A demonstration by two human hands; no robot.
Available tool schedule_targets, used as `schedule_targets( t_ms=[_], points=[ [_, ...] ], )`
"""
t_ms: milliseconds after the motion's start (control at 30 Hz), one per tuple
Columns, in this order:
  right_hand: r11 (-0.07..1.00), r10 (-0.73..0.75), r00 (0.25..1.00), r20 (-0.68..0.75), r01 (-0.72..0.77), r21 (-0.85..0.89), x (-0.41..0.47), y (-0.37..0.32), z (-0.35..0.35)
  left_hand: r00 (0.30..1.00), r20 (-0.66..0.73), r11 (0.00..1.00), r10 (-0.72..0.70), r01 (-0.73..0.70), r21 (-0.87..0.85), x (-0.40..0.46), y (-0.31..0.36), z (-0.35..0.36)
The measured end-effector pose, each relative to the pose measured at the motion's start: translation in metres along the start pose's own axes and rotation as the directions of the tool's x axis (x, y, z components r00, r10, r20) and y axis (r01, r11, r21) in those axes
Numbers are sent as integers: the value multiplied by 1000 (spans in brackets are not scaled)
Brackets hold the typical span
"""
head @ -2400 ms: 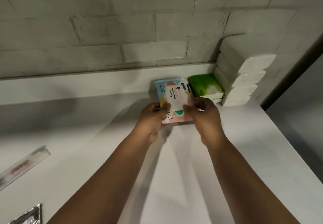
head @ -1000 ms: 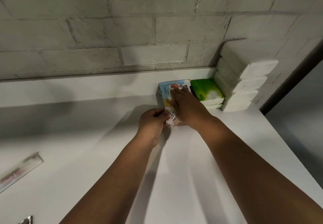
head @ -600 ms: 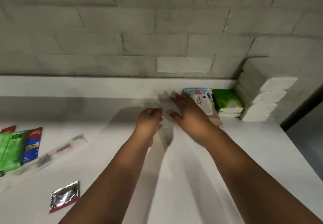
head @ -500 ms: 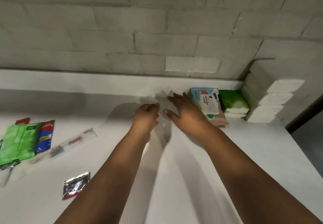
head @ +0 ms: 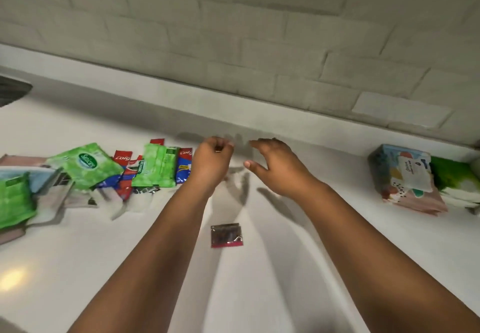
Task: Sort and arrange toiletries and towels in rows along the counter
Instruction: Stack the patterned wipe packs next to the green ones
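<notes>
Here, left hand [head: 211, 162] curled, empty, right hand [head: 279, 166] spread, empty.

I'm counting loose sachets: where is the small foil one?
Head view: the foil sachet lies alone on the white counter, between the two forearms, nearer than both hands.

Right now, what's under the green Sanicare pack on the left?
The green Sanicare pack lies tilted on red-and-blue Colgate sachets and a pale packet. Whatever sits directly beneath its middle is covered.
</notes>
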State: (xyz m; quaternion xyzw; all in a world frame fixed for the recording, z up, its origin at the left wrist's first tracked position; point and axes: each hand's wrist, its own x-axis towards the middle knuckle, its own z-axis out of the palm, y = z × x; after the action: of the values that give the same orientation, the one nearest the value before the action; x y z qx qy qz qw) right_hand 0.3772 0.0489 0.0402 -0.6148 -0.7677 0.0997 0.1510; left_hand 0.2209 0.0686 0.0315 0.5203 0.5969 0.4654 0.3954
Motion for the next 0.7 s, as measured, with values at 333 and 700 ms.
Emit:
schedule_targets(
  t_ms=[333,700],
  points=[
    [984,-175,978,109,171,47,68,-158,72,996,-70,976,46,-30,216,35,-51,-192],
    [939,-343,919,196,331,94,120,-295,142,980,-198,921,9,69,384,74,-117,-374]
  ],
)
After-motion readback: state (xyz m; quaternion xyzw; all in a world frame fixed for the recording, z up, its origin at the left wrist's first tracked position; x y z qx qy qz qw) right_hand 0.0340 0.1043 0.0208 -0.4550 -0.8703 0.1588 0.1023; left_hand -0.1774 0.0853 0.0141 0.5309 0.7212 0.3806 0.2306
